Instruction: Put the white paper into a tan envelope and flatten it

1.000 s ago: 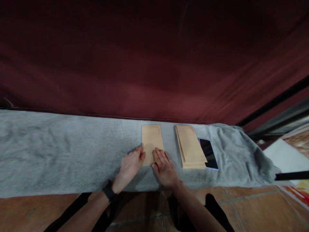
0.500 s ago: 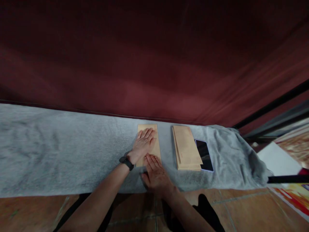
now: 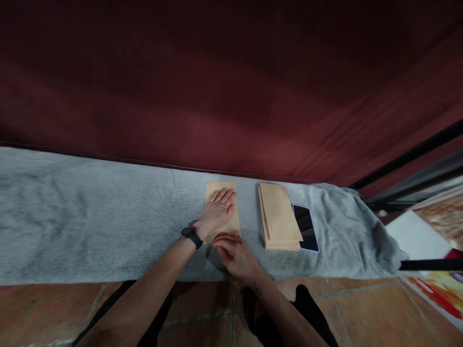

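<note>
A brown paper envelope (image 3: 233,225) lies flat on the grey cloth before me. My left hand (image 3: 217,209) rests palm down across its middle, fingers stretched out, with a dark watch on the wrist. At the envelope's near edge is my right hand (image 3: 235,254), turned on its side. Its fingers are bent and the thumb sits a little below them; I see nothing held between. To the right lies a stack of similar brown envelopes (image 3: 279,212), the top one slightly askew, with small red print.
A phone (image 3: 306,227) with a pale purple edge lies partly under the stack. Grey cloth (image 3: 108,217) covers the long narrow surface, bunched at its right end. A dark red upright panel (image 3: 217,120) rises behind. Black bars (image 3: 408,156) stand at the right, above a tiled floor (image 3: 376,308).
My right hand has drawn back from the envelope's lower part to its near edge and turned sideways, its fingers bending. My left hand stays flat on the envelope. The view has shifted slightly.
</note>
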`<state>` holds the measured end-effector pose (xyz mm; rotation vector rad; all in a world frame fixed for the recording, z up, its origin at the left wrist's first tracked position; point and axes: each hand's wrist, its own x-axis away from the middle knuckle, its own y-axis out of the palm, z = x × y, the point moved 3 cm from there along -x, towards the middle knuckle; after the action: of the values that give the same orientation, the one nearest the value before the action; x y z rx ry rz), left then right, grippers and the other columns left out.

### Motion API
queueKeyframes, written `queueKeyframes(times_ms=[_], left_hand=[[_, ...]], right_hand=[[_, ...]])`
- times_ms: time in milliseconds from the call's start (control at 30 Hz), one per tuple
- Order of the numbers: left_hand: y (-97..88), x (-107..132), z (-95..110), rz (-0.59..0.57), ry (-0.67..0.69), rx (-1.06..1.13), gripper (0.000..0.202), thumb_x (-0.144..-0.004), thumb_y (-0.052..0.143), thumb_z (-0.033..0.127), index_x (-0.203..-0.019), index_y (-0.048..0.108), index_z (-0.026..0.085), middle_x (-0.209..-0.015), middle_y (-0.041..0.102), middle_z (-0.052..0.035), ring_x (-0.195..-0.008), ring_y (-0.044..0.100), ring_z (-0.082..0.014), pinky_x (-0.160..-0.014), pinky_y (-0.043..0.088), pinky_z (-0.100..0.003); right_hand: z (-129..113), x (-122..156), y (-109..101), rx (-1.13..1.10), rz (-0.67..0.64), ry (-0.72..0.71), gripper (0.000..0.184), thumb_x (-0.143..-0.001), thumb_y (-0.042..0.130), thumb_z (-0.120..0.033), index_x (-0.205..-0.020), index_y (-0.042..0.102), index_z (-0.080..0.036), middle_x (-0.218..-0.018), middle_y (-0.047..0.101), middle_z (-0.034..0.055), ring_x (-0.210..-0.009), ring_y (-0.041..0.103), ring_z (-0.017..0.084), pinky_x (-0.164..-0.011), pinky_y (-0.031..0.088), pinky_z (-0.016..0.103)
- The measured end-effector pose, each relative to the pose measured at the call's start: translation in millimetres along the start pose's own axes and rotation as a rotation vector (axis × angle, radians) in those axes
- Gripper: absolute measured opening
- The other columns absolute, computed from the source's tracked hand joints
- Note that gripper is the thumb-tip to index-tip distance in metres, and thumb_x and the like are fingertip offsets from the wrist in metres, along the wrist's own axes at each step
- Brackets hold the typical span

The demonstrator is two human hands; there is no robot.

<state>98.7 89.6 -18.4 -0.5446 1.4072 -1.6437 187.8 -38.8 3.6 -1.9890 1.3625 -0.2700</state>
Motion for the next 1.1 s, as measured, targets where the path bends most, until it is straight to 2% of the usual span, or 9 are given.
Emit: queueKeyframes(times_ms=[200,300,400,500,633,733,900,1000,1100], left_hand=[[5.9,15,10,-0.015,0.078,-0.005,0.053,-0.1,0.03,0.033,-0.149,0.039,0.016,-0.157,0.036,-0.0062,-0.148,0.024,-0.019,-0.122,0.01,-0.039],[9.6,25,13,-0.033,0.118,-0.028,0.054,-0.1,0.029,0.032,-0.151,0.035,0.014,-0.159,0.031,-0.0079,-0.149,0.021,-0.0189,-0.122,0.011,-0.04],[9.6,37,17,-0.077,0.169,-0.043,0.056,-0.099,0.032,0.033,-0.152,0.031,0.013,-0.161,0.027,-0.0103,-0.15,0.017,-0.0197,-0.122,0.012,-0.041],[5.9,47,23,-0.102,0.202,-0.033,0.058,-0.098,0.037,0.036,-0.151,0.032,0.015,-0.16,0.028,-0.0113,-0.15,0.016,-0.021,-0.122,0.012,-0.043],[0.1,59,32,-0.075,0.177,0.021,0.054,-0.1,0.035,0.038,-0.15,0.035,0.016,-0.158,0.034,-0.0103,-0.149,0.021,-0.0208,-0.122,0.014,-0.043],[-4.0,67,38,-0.07,0.188,0.059,0.052,-0.102,0.034,0.039,-0.15,0.035,0.02,-0.157,0.036,-0.0085,-0.148,0.025,-0.0198,-0.122,0.016,-0.043],[-12.0,82,48,-0.085,0.245,0.071,0.05,-0.102,0.034,0.037,-0.15,0.036,0.02,-0.155,0.04,-0.0078,-0.148,0.024,-0.0217,-0.122,0.015,-0.044],[-15.7,90,53,-0.094,0.266,0.066,0.053,-0.102,0.035,0.039,-0.151,0.034,0.019,-0.156,0.038,-0.0079,-0.148,0.023,-0.0222,-0.122,0.014,-0.044],[-17.4,98,57,-0.11,0.285,0.064,0.055,-0.101,0.035,0.043,-0.151,0.033,0.019,-0.157,0.036,-0.0078,-0.148,0.023,-0.0215,-0.123,0.014,-0.043]], right_hand=[[-4,-3,-13,-0.134,-0.032,0.087,0.025,-0.091,0.049,-0.014,-0.096,0.071,-0.023,-0.1,0.075,0.0017,-0.097,0.068,0.015,-0.095,0.049,0.03],[1,-3,-24,-0.261,-0.018,0.168,0.024,-0.091,0.049,-0.017,-0.096,0.072,-0.023,-0.096,0.075,0.0004,-0.093,0.068,0.015,-0.088,0.052,0.028],[12,-3,-32,-0.351,0.02,0.245,0.023,-0.092,0.049,-0.023,-0.093,0.073,-0.022,-0.091,0.075,0.0004,-0.087,0.068,0.016,-0.081,0.053,0.028],[22,-3,-38,-0.386,0.11,0.281,0.023,-0.091,0.05,-0.028,-0.089,0.072,-0.022,-0.091,0.075,0.0017,-0.086,0.069,0.017,-0.081,0.053,0.028],[34,-3,-44,-0.29,0.262,0.326,0.024,-0.09,0.05,-0.031,-0.094,0.072,-0.022,-0.095,0.075,0.0035,-0.091,0.068,0.019,-0.081,0.053,0.03],[39,-3,-44,-0.215,0.322,0.332,0.026,-0.091,0.047,-0.03,-0.099,0.07,-0.022,-0.102,0.074,0.0043,-0.097,0.068,0.02,-0.083,0.053,0.031],[39,-7,-42,-0.107,0.315,0.296,0.027,-0.09,0.045,-0.022,-0.101,0.07,-0.022,-0.103,0.072,0.0042,-0.097,0.067,0.018,-0.089,0.051,0.03],[38,-9,-41,-0.039,0.312,0.288,0.027,-0.09,0.044,-0.02,-0.101,0.069,-0.022,-0.103,0.069,0.0048,-0.095,0.066,0.018,-0.089,0.051,0.031],[38,-10,-40,0.041,0.331,0.272,0.027,-0.09,0.044,-0.019,-0.101,0.069,-0.022,-0.107,0.067,0.0066,-0.101,0.064,0.019,-0.096,0.05,0.033]])
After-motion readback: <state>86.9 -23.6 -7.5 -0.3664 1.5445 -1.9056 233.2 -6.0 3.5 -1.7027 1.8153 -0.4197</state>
